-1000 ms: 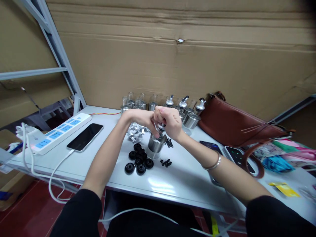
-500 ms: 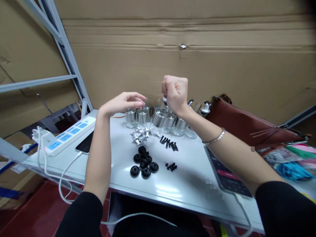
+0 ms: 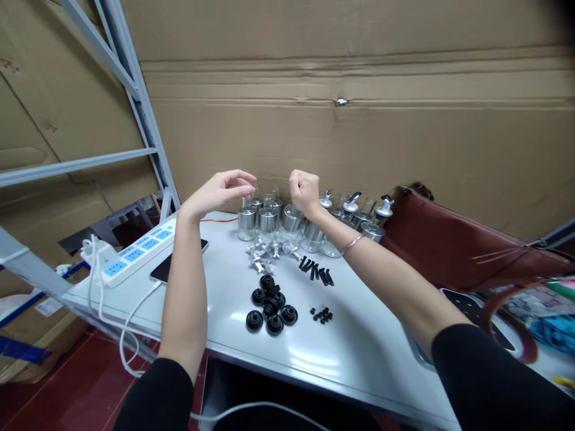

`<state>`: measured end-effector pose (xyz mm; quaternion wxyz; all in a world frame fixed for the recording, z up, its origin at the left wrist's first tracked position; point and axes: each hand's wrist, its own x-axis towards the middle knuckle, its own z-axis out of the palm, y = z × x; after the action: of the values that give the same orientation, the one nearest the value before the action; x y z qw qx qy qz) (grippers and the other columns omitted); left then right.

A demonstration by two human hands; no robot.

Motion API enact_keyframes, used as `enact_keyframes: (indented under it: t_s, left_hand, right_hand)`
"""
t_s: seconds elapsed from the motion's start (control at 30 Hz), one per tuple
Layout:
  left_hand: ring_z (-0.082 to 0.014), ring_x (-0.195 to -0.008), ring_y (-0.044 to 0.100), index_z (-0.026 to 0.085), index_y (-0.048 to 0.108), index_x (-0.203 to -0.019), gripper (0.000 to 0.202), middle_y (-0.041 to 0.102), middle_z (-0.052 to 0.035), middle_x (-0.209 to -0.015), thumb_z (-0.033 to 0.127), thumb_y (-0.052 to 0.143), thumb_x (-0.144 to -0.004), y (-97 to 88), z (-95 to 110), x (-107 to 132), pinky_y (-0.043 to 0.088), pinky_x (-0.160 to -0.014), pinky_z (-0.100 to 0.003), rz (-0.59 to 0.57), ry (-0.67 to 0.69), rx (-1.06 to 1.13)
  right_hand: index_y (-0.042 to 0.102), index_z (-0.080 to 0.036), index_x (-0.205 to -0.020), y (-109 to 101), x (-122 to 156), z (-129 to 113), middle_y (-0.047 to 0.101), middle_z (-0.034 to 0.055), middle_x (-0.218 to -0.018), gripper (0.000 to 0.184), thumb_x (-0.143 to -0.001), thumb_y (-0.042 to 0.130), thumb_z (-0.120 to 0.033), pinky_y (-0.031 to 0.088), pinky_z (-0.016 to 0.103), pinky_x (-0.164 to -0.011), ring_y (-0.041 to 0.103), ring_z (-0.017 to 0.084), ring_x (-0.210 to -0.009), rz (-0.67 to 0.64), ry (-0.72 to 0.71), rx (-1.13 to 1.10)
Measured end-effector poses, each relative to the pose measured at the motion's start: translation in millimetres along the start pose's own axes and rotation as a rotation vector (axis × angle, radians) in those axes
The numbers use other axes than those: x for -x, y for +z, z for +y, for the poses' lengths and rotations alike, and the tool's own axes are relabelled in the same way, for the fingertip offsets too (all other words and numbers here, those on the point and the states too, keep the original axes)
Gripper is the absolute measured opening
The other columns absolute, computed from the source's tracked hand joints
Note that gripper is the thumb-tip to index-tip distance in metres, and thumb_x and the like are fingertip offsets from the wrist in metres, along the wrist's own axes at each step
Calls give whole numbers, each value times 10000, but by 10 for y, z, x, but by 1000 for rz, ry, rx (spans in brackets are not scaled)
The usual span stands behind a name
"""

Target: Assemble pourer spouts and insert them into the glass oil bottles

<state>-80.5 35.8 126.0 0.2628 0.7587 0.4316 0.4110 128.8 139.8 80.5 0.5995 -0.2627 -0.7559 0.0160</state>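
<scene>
My right hand [image 3: 305,193] is closed in a fist on the top of a small steel-clad glass bottle [image 3: 291,219] that stands in a row of similar bottles [image 3: 263,218] at the back of the white table [image 3: 359,353]. My left hand [image 3: 222,188] hovers just left of it above the row, with its fingers loosely curved, apart and holding nothing. Some bottles on the right carry pour spouts [image 3: 353,202]. In front of the row lie silver spout parts [image 3: 263,251], short black tubes [image 3: 317,272], black round stoppers [image 3: 269,308] and tiny black pieces [image 3: 321,314].
A white power strip [image 3: 139,248] and a charging phone [image 3: 173,264] lie at the table's left. A brown leather bag [image 3: 449,245] and a lit device [image 3: 471,308] sit at the right. A cardboard wall stands behind, and a grey metal shelf frame [image 3: 135,102] at the left.
My right hand lifted the bottle from the table's middle and lowered it into the back row. My left hand let go and now hovers open. The camera view tilted up.
</scene>
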Motion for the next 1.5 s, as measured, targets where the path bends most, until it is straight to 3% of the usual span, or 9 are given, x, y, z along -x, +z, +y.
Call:
enact_keyframes:
  t_s: [0.2,0.4,0.63,0.73,0.87,1.03,1.27,1.4,1.5]
  left_hand:
    - [-159,-858,654,149,415,-1308,574,668,-98,-1023,310,612,-793,14,26,27,480,-876,-316,18,-16,53]
    - [-164,-857,657,170,471,-1245,505,673,-89,-1019,336,614,-790,-17,-32,15,482,-837,-296,11,-37,3]
    - [-178,-888,652,184,513,-1208,472,681,-89,-1017,379,613,-791,-56,-63,20,476,-784,-282,16,-30,-54]
    - [-183,-894,651,186,516,-1201,462,680,-86,-1020,388,605,-795,-63,-5,49,476,-757,-280,8,-21,-54]
    - [-178,-891,652,189,524,-1188,444,681,-83,-1009,382,603,-796,-59,24,60,474,-753,-274,1,-28,-49]
    - [-169,-866,650,186,544,-1161,427,680,-78,-983,378,613,-786,0,-16,0,483,-744,-271,-47,-43,-40]
    - [-151,-825,642,134,541,-1120,349,655,-104,-994,271,579,-802,382,-77,-223,488,-715,-268,-89,5,58]
    - [-143,-861,618,128,544,-1055,296,632,-94,-1007,179,610,-770,804,-186,-435,477,-798,-276,152,102,31]
    - [-143,-864,613,143,558,-1004,219,637,-76,-977,158,603,-790,1072,-239,-547,476,-804,-264,246,168,-2]
  right_hand:
    - [197,-239,-494,67,51,103,283,-21,-493,422,-891,321,-312,206,316,-545,278,126,-465,28,44,42]
    - [198,-235,-485,92,79,137,292,-14,-495,423,-887,304,-313,198,315,-545,285,127,-471,-37,66,70]
    - [366,-214,-450,30,62,79,356,-10,-529,406,-814,506,-330,223,309,-568,317,127,-513,-210,34,86]
    - [329,-220,-468,30,80,131,344,-15,-533,441,-850,457,-400,248,304,-582,327,129,-519,-153,69,69]
    - [270,-238,-536,66,131,222,335,-20,-545,455,-919,270,-485,272,305,-596,348,144,-537,33,167,14]
    - [338,-242,-559,141,205,248,408,-13,-543,463,-924,215,-498,327,298,-608,410,147,-547,148,317,-86]
    - [404,-227,-564,175,269,240,459,-13,-535,443,-905,243,-459,362,262,-564,446,132,-524,105,481,-232]
    - [518,-209,-665,107,313,211,546,3,-643,334,-857,287,-356,398,255,-635,515,144,-648,68,478,-276]
    - [557,-197,-703,44,341,204,612,23,-731,264,-806,336,-299,419,275,-724,555,164,-764,61,476,-288]
